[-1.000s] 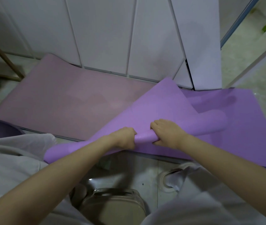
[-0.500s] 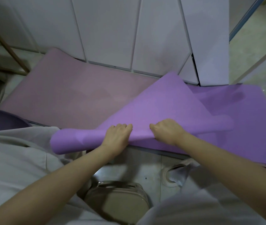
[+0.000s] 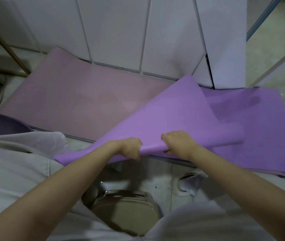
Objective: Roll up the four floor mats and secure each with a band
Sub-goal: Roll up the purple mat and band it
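Head view shows your left hand (image 3: 129, 149) and right hand (image 3: 180, 145) side by side, just apart, both clamped on the purple mat (image 3: 164, 115). The left hand's fingers are curled round the near, turned-over edge. The right hand's fingers wrap over the top of that edge, with the thumb tucked beneath. Between and beside your hands the mat forms a loose roll, running from about 8 o'clock by your left forearm out to 3 o'clock past your right hand. Beyond the roll, at 12 to 1 o'clock from your hands, a lifted flap of the same mat rises to a corner point. The rest of it lies flat on the tiled floor (image 3: 157, 173) at 3 o'clock. The raised flap overlaps the right end of a pink mat (image 3: 79, 100), which lies flat at 10 to 11 o'clock with its far edge against the white cabinet doors (image 3: 117, 32). At 9 o'clock, by the frame's left edge, sits a dark purple object (image 3: 0, 125); you cannot tell what it is. A slanted wooden leg (image 3: 4, 44) stands further off at 10 o'clock. At 6 o'clock, between your knees in grey clothing (image 3: 7, 164), a beige case (image 3: 126, 213) rests on the floor, and a white shoe (image 3: 181, 186) shows at 5 o'clock under your right forearm.
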The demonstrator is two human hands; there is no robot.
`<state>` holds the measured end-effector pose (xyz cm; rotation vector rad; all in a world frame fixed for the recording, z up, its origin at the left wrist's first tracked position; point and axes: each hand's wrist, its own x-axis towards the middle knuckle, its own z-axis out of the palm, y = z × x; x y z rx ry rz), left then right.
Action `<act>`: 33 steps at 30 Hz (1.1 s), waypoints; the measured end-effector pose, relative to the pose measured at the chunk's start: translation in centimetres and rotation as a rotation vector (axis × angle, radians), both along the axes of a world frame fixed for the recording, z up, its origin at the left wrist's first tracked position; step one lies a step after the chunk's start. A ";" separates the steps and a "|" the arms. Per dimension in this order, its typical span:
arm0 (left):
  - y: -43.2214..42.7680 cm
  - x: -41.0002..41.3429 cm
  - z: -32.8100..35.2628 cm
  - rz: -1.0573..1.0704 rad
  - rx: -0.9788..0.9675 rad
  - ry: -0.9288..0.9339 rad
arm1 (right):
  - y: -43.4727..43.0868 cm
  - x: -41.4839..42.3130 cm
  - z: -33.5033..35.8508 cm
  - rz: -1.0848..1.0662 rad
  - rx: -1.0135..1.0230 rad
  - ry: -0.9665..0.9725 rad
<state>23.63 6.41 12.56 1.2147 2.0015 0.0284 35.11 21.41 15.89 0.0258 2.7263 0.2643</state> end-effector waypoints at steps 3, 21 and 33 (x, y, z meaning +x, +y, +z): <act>0.0 -0.1 -0.3 0.012 -0.115 -0.170 | 0.3 -0.1 -0.5 -0.001 -0.084 -0.139; -0.6 3.9 -3.2 0.126 0.198 0.138 | 0.5 -1.8 -0.1 -0.213 -0.353 -0.499; 2.7 -1.8 -1.5 -0.060 -0.271 -0.524 | -1.8 3.1 -2.5 -0.110 0.014 0.090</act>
